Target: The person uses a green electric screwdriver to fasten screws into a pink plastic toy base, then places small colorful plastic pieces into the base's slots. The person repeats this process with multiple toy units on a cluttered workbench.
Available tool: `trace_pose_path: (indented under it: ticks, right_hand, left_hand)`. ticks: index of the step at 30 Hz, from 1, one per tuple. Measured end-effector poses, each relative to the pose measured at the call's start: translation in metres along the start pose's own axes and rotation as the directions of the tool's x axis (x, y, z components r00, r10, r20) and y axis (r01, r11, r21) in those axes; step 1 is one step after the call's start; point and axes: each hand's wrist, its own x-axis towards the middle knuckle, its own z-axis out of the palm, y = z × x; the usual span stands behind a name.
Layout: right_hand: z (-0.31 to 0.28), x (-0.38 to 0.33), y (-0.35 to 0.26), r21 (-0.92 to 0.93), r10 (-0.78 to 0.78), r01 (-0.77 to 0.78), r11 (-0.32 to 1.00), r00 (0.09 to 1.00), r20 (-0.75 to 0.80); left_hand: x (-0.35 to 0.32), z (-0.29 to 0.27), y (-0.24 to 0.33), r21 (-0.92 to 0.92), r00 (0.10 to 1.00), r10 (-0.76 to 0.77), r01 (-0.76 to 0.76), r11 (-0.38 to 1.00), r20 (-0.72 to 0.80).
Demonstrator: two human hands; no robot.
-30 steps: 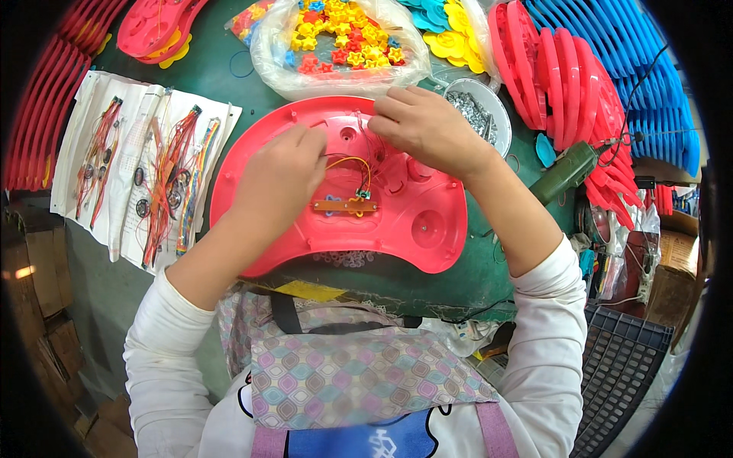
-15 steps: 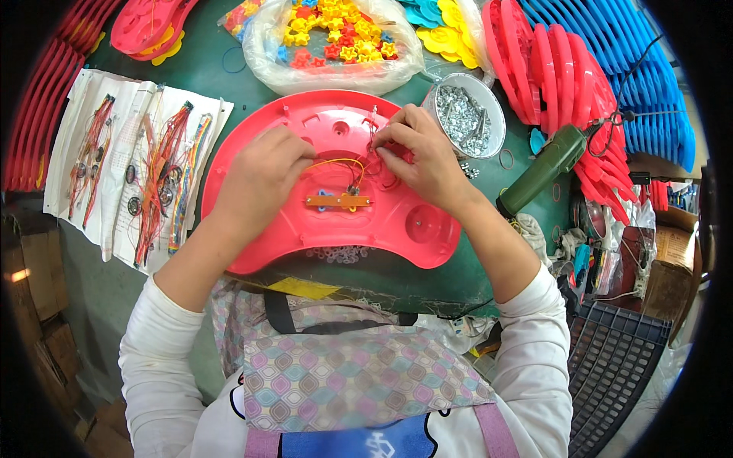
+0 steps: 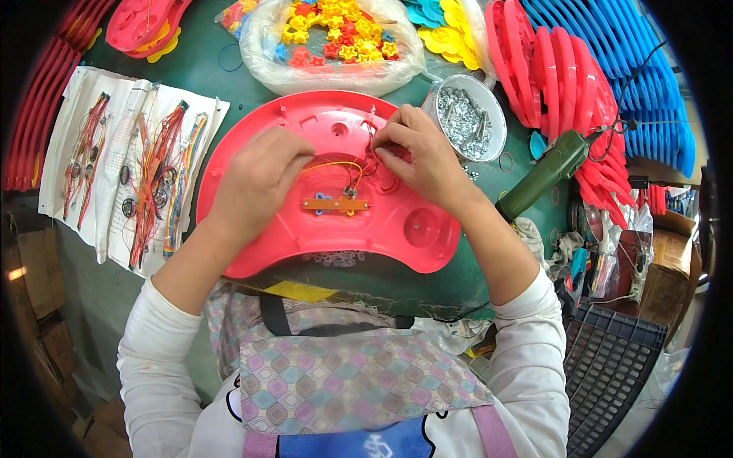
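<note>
A curved red plastic shell [image 3: 305,240] lies on the table in front of me with its hollow side up. A narrow orange-brown circuit board [image 3: 336,204] sits near its middle, with small blue and yellow parts at its lower edge. Thin red and yellow wires [image 3: 343,163] rise from the board and spread toward both hands. My left hand [image 3: 263,179], over the shell's left part, pinches the end of a yellow wire; the fingertips partly hide it. At the upper right, my right hand [image 3: 420,156] has thumb and fingers closed on thin red wires.
Wire bundles with small round speakers lie on white sheets [image 3: 69,191] at left. Behind the shell is a plastic bag [image 3: 263,72] of star-shaped pieces. A white tub [image 3: 500,130] of screws and a green electric screwdriver [image 3: 538,177] are at right, before stacked red shells [image 3: 565,84].
The red shell has shifted slightly left and turned a little, its right end lower. Both hands keep nearly the same place and their pinch on the wires.
</note>
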Motion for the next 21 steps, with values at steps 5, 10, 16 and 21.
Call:
trace_pose_path:
  ticks: [5,10,16,21]
  right_hand:
    - [-0.008,0.009,-0.009,-0.166,-0.097,0.108,0.980,0.993,0.071]
    - [-0.014,0.025,0.001,-0.242,-0.151,0.153,0.958,0.988,0.025]
    - [-0.014,0.038,0.004,-0.395,-0.171,0.265,0.880,0.951,0.257]
    - [-0.018,0.042,0.000,-0.408,-0.214,0.321,0.855,0.934,0.287]
  left_hand:
    - [-0.003,0.001,-0.006,0.019,0.997,-0.030,0.031,0.999,-0.072]
    - [0.000,0.002,-0.006,0.069,0.995,0.013,-0.006,0.998,-0.095]
    - [0.000,0.006,-0.005,0.177,0.999,0.021,-0.013,0.984,-0.046]
    - [0.001,0.011,-0.009,0.132,0.995,-0.048,0.060,0.989,-0.086]
